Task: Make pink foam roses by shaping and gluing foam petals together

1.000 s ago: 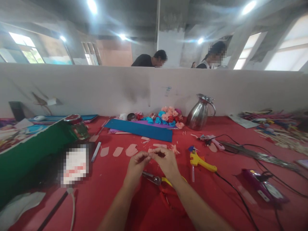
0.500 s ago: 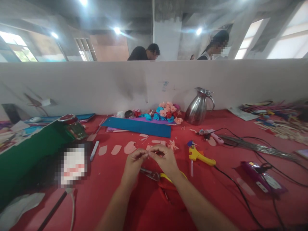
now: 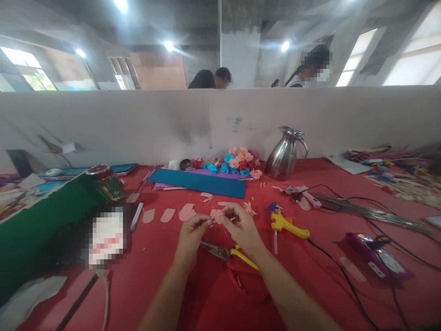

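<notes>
My left hand (image 3: 193, 232) is closed in a pinch, thumb against forefinger. Whatever is between the fingertips is too small to make out. A short gap to the right, my right hand (image 3: 243, 229) also pinches with thumb and forefinger, its contents unclear. Pale pink cut pieces (image 3: 217, 213) show just behind the fingertips; I cannot tell whether the fingers touch them. Below the hands lie metal shears (image 3: 217, 251) with yellow handles, partly behind my right wrist. More pink petal-shaped pieces (image 3: 167, 215) lie in a row left of the hands.
A yellow glue gun (image 3: 289, 227) with a cord lies to the right, near a purple power strip (image 3: 375, 257). Behind are a blue sheet (image 3: 200, 182), paper-like flowers (image 3: 239, 158) and a steel jug (image 3: 283, 156). A green-sided box (image 3: 51, 220) stands left.
The fingertips of my two hands, together before, are now apart. My right hand has shifted slightly right, while my left hand stays nearly in place.
</notes>
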`<state>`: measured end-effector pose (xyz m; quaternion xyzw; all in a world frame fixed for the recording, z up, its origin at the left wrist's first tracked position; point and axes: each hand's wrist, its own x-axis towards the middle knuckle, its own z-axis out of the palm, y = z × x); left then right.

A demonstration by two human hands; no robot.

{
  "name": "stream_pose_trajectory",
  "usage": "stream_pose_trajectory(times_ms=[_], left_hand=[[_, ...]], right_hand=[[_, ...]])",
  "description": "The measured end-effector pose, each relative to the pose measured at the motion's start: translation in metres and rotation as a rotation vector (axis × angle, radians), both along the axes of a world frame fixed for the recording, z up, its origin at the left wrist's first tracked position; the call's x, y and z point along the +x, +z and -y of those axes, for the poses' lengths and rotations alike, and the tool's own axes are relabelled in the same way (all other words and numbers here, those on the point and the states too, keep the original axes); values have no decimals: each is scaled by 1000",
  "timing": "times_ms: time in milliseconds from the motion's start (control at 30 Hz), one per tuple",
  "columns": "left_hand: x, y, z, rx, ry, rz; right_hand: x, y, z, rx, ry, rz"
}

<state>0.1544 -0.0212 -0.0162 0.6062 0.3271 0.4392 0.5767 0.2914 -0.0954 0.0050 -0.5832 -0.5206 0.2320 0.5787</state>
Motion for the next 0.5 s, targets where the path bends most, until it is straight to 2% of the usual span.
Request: stream_pose_trajectory(times_ms=[133, 167, 333, 500], left_hand=[[0, 1, -1, -14, 40, 15], [0, 0, -1, -14, 37, 20], [-1, -1, -3, 5, 25, 50], [-4, 0, -5, -21, 74, 126]], right_hand=[[16, 1, 33, -396, 114, 419], [18, -1, 42, -452, 110, 478], [15, -11, 76, -507, 115, 531], [6, -13, 87, -448, 127, 518]])
